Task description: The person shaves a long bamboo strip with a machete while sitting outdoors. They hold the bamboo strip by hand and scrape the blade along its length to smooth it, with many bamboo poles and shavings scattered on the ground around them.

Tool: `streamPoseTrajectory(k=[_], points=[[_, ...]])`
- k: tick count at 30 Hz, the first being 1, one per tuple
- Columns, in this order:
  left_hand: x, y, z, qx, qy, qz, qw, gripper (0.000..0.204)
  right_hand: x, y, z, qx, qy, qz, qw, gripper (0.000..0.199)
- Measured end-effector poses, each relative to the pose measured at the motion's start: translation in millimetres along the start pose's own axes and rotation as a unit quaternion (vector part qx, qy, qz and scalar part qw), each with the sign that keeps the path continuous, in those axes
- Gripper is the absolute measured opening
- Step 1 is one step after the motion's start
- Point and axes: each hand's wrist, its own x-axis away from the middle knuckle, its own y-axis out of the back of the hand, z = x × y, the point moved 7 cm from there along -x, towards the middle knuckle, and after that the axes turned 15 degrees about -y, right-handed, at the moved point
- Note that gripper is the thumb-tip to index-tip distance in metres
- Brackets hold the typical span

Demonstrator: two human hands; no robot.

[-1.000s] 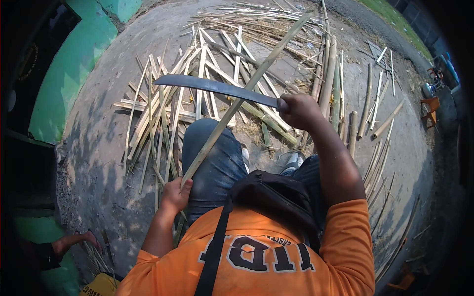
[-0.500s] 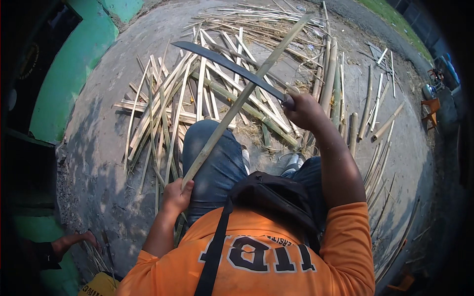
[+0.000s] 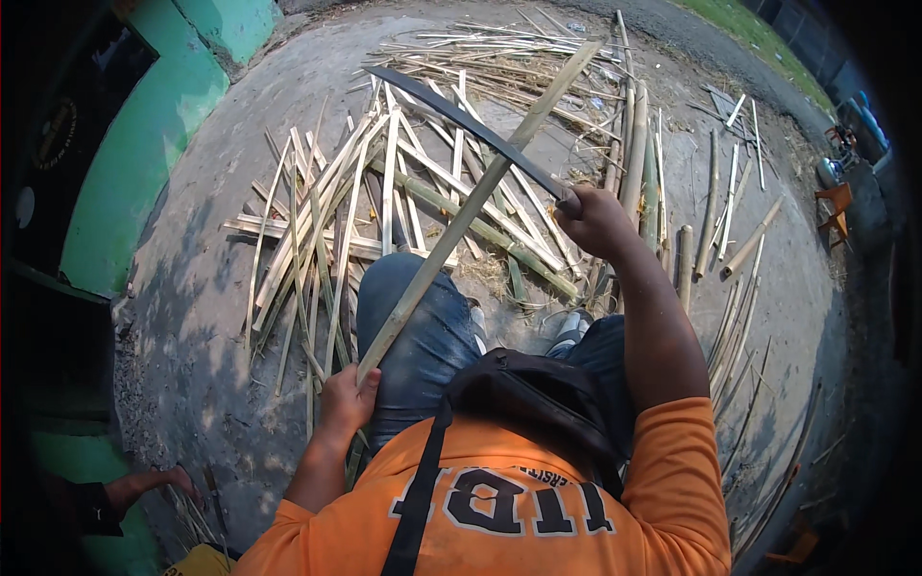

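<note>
My left hand (image 3: pixel 348 400) is closed round the lower end of a long split bamboo strip (image 3: pixel 451 237), beside my left knee. The strip slants up and to the right, its far end over the ground ahead. In my right hand (image 3: pixel 593 220) is the handle of a machete (image 3: pixel 461 117), held out in front of my right knee. Its long dark blade points up and to the left and lies across the upper part of the strip. Whether the edge bites into the bamboo I cannot tell.
Split bamboo strips (image 3: pixel 288 252) lie in a crossed heap ahead and left. Thicker bamboo poles (image 3: pixel 635 154) lie to the right, with more strips (image 3: pixel 480 43) farther off. A green wall (image 3: pixel 110 182) stands at left; another person's leg (image 3: pixel 144 488) shows lower left.
The machete has shifted slightly to the right, its tip lower along the view. My left hand and the strip's near end have moved slightly downward.
</note>
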Motion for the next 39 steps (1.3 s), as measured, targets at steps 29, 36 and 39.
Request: streamPoseTrajectory(k=[29,36,39], points=[[-3,6,-8,-0.006,-0.025,-0.024,0.999,0.069,-17,14,-37,0.017,-0.094,0.017,0.995,0.020],[-1,4,-3,0.032,-0.027,-0.033,0.999,0.069,9,-14,16,0.112,0.007,0.089,0.990,0.014],[-2,4,-2,0.032,-0.025,-0.027,0.999,0.070,19,-24,35,0.174,0.086,0.111,0.975,0.009]])
